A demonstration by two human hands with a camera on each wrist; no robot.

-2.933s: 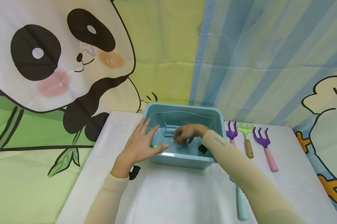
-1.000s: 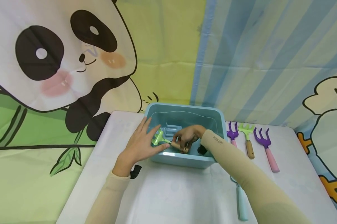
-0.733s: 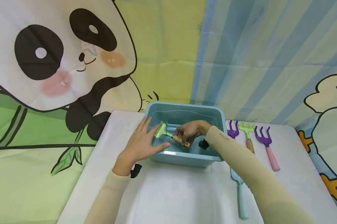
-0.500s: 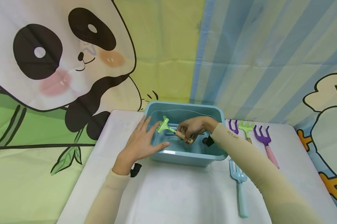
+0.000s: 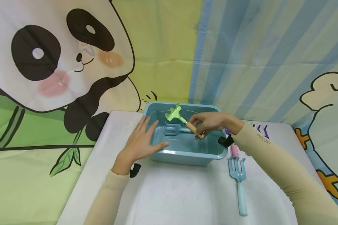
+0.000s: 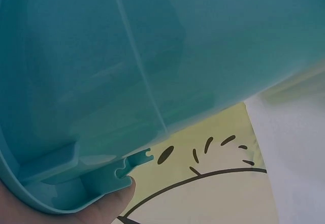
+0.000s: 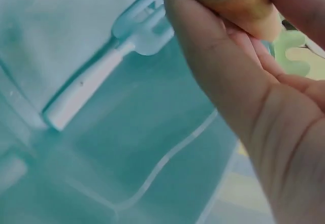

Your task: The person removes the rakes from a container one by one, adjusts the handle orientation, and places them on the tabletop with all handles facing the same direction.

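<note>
In the head view my right hand point(image 5: 209, 122) pinches the wooden handle of a green-headed hand rake point(image 5: 190, 126), raised over the blue plastic bin point(image 5: 180, 158) with its head pointing up and left. The handle's end also shows between my fingers in the right wrist view. Inside the bin lies a blue hand fork point(image 7: 84, 87), apart from that hand. My left hand point(image 5: 140, 142) rests on the bin's left front corner, fingers spread and thumb along the front rim. The left wrist view shows the bin's rim point(image 6: 12, 176) against that hand.
A light blue hand fork point(image 5: 237, 176) lies on the white table right of the bin. Behind the right forearm are a pink handle point(image 5: 234, 151) and the purple tines point(image 5: 266, 131) of another fork, partly hidden. A printed cloth point(image 5: 169, 56) hangs behind.
My right hand has taken hold of the green hand rake in the bin and lifted it up and to the right, uncovering the blue fork. The left hand has stayed at the bin's corner.
</note>
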